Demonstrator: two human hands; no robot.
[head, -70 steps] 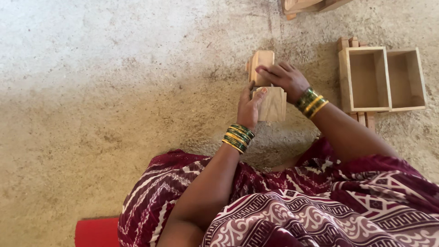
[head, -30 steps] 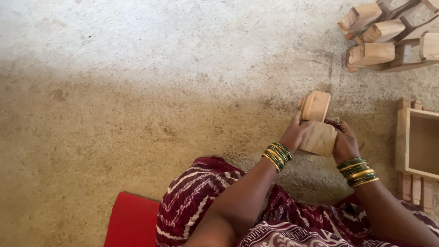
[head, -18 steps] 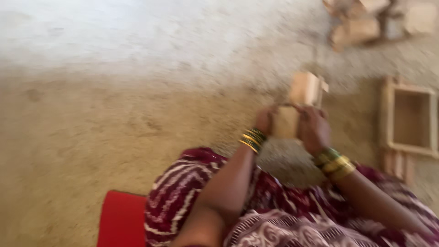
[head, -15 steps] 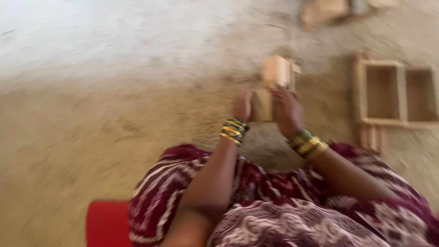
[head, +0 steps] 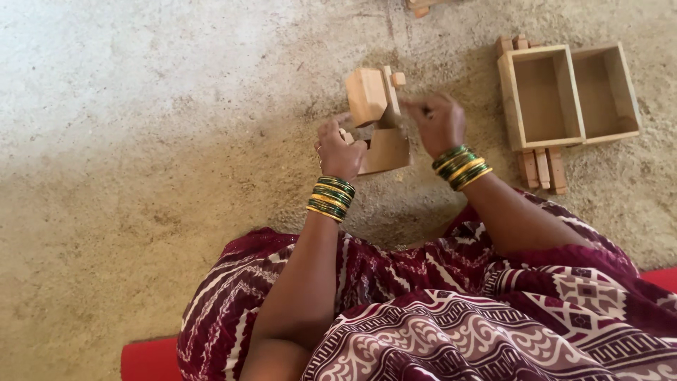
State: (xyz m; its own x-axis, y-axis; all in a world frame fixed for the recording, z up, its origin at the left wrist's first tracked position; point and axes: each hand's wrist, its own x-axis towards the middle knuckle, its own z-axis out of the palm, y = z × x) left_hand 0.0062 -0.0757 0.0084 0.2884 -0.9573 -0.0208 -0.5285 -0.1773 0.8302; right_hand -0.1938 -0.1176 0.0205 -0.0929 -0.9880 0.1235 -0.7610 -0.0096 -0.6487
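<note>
A small wooden assembly (head: 377,120) of light blocks and thin slats is held over the sandy floor in front of me. My left hand (head: 340,149) grips its lower left side, fingers curled around the bottom block. My right hand (head: 438,123) is at its right side, fingertips pinched at the slat near the top. Both wrists carry green and gold bangles. Which exact piece the right fingers pinch is hard to make out.
Two open wooden boxes (head: 566,93) lie side by side on the floor to the right, with short wooden sticks (head: 541,168) below them. More wood pieces (head: 422,7) peek in at the top edge. My patterned maroon garment (head: 437,310) and a red mat (head: 147,360) fill the bottom.
The view swung about between frames. The assembly stays in both hands; my right hand has shifted from beneath it up to its right side near the top.
</note>
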